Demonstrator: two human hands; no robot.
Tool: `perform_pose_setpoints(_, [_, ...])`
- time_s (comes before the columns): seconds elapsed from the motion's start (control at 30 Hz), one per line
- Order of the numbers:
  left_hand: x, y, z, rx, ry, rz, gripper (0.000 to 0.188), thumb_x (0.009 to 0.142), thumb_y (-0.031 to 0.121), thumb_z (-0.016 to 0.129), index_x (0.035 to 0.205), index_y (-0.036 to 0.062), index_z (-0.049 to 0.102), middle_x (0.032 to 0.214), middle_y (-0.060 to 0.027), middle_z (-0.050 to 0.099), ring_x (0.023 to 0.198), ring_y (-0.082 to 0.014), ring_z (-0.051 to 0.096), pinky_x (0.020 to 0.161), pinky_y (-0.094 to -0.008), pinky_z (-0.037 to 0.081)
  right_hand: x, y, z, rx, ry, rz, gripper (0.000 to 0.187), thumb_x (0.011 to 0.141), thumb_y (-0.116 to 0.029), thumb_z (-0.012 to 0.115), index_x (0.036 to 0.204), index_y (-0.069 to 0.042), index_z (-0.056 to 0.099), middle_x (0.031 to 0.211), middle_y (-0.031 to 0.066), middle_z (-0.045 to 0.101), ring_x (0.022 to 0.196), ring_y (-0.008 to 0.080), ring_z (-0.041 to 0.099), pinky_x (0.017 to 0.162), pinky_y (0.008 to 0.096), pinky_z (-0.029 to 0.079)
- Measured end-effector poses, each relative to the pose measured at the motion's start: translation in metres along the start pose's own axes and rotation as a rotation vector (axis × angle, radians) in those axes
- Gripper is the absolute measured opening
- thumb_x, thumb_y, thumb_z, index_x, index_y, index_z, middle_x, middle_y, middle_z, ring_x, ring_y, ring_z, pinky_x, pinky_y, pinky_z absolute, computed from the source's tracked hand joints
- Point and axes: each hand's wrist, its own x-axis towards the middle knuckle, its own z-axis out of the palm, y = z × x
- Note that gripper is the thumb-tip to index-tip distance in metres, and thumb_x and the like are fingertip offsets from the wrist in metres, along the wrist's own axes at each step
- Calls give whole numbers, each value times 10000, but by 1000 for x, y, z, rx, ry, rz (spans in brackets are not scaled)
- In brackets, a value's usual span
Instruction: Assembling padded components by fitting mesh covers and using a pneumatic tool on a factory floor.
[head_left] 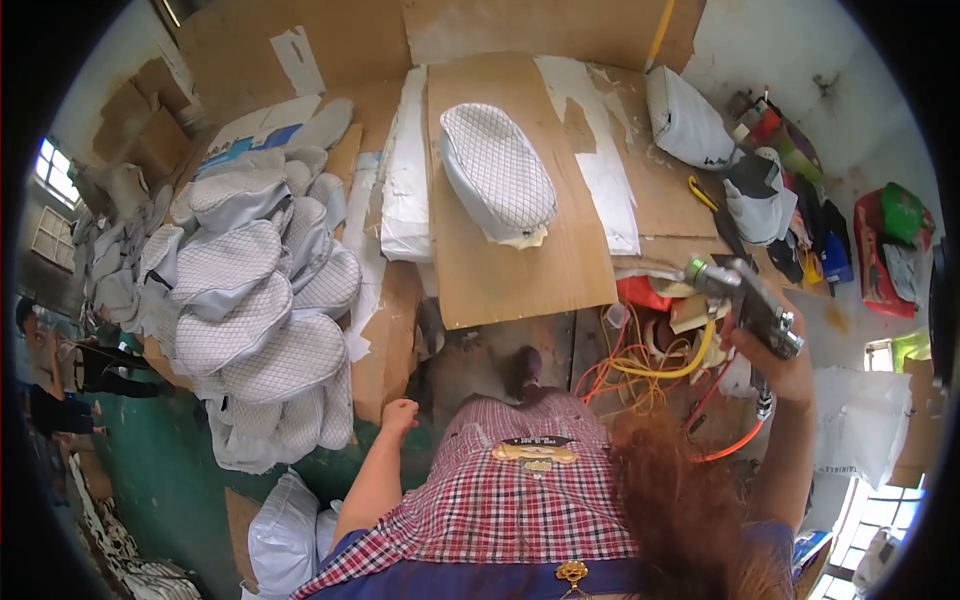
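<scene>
My right hand (775,360) is wrapped round the body of a metal spray gun (755,305), raised at the right with its green-ringed end towards the bench. An orange hose (735,445) runs from the bottom of the gun. My left hand (401,416) hangs low by the near bench edge, fingers curled in, with nothing visible in it. Beyond both hands, a pale shoe upper (500,175) lies sole side up, its sole face stitched in a grid. It rests on a brown cardboard sheet (520,285), apart from my hands and the gun.
A tall heap of similar shoe uppers (230,280) fills the left side of the bench. Tangled orange and yellow hoses (640,365) hang below the right edge. A white packet (690,120), yellow-handled scissors (703,193) and bags lie at the right. Other people stand far left.
</scene>
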Motion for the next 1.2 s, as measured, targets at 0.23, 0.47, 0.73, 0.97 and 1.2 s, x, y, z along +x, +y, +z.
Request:
perform_pose_setpoints(0.23, [-3, -6, 5, 4, 1, -69, 136, 743, 163, 543, 818, 67, 604, 670, -15, 555, 493, -133, 537, 369, -229, 337, -23, 2, -9, -43, 114, 90, 488, 718, -71, 624, 1164, 27, 450, 793, 62, 562, 685, 140, 541, 635, 266, 460])
perform_pose_setpoints(0.47, [-3, 2, 9, -49, 1, -96, 169, 755, 168, 533, 882, 73, 592, 718, -7, 557, 496, -124, 534, 373, -220, 337, -37, -9, -15, -20, 126, 130, 540, 710, -25, 614, 1209, 24, 412, 802, 49, 558, 726, 113, 548, 656, 231, 454])
perform_pose_setpoints(0.73, [1, 39, 17, -120, 24, -13, 162, 783, 140, 531, 923, 80, 589, 763, -10, 571, 531, -106, 535, 421, -212, 364, -17, -9, -19, 112, 1, 157, 560, 700, -1, 612, 1215, 40, 395, 800, 63, 555, 714, 125, 551, 646, 251, 471])
perform_pose_setpoints(0.97, [-10, 143, 64, -352, -19, 208, 215, 757, 136, 586, 967, 91, 577, 812, -15, 615, 645, -102, 573, 525, -215, 402, 5, 19, -72, -37, -72, 153, 543, 691, -17, 617, 1198, 33, 427, 796, 51, 558, 706, 109, 531, 649, 230, 446])
perform_pose_setpoints(1.2, [-20, 292, 175, -836, -149, 295, 209, 775, 126, 573, 976, 78, 542, 841, -52, 607, 727, -171, 568, 647, -278, 427, 81, 44, -90, 141, -23, 72, 538, 681, 6, 599, 1189, 24, 424, 781, 72, 563, 670, 122, 553, 590, 231, 455])
